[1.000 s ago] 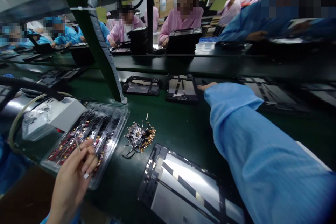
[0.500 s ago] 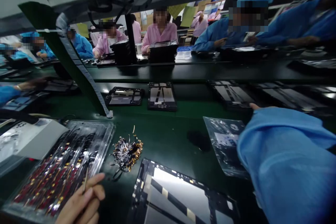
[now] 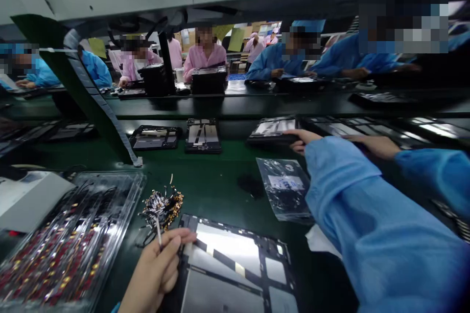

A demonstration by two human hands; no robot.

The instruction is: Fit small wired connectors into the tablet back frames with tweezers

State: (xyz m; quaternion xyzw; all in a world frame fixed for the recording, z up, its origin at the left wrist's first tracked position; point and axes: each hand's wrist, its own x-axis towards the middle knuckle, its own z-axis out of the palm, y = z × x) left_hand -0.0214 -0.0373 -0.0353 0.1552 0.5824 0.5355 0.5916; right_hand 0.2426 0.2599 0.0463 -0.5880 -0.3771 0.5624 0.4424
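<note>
Near the bench's front edge, my left hand [image 3: 156, 274] pinches a thin stick [image 3: 158, 232]; my right hand [image 3: 301, 139], arm outstretched, grasps a far tablet frame [image 3: 273, 129].

Right arm in a loose light-blue smock sleeve [image 3: 367, 234], wide cuff bunched at the wrist, smooth fabric, no markings. Both hands bare, no gloves: left hand [image 3: 154, 274], right hand [image 3: 303, 141]. Left sleeve barely visible.
</note>
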